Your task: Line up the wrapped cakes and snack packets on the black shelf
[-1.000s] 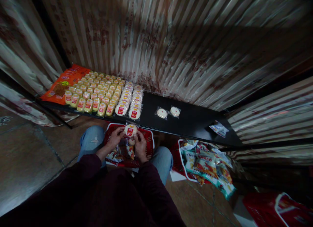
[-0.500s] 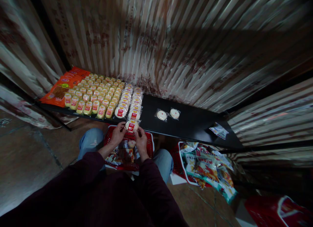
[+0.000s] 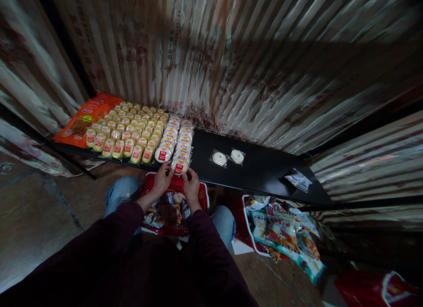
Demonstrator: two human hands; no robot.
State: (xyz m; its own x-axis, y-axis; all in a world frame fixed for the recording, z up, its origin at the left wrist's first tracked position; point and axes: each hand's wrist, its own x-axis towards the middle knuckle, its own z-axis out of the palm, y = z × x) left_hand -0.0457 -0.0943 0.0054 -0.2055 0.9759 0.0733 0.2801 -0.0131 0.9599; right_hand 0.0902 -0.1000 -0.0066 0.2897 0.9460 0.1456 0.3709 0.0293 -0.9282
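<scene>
Red label, print unclear, marks the packet both hands hold.

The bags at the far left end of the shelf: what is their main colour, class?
The bags are bright orange, seen best in the head view.

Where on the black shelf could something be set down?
Bare shelf lies between the two loose round snacks and the silvery packet, with a narrower patch between those snacks and the white snack rows. The left is crowded: orange bags, yellow cakes, those rows.
</scene>
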